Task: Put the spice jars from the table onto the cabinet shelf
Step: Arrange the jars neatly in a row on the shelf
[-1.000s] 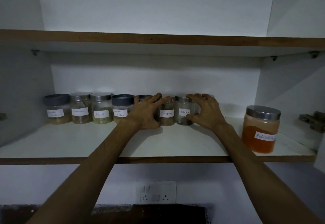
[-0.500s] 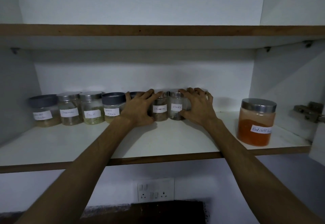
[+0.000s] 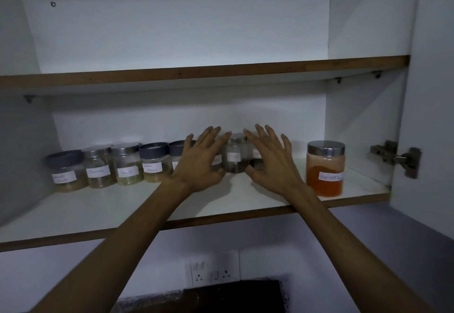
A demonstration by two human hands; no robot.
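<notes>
White cabinet walls enclose two shelves, and the lower cabinet shelf (image 3: 122, 204) carries all the jars that can be seen. Near its left end, along the back wall, stands a row of small spice jars (image 3: 126, 164) with paper labels, side by side and upright. One label reads "Fennel" and the next one "Garam Masala"; the others are too blurred to read.

Toward the middle of the shelf the row continues behind the left hand (image 3: 200, 160), which has its fingers straight and spread and holds nothing. Between the two hands stands a small jar with dark contents (image 3: 234, 158), upright, with one more jar partly hidden just beside it. The right hand (image 3: 271, 163) also has its fingers spread and grips nothing; whether the thumbs touch the jars cannot be told.

Near the right end, well apart from the row, stands a large jar of orange powder (image 3: 325, 167).

The table is not visible, so it cannot be told whether jars remain there. Probably the placing is nearly finished, and these last jars are already set down.
</notes>
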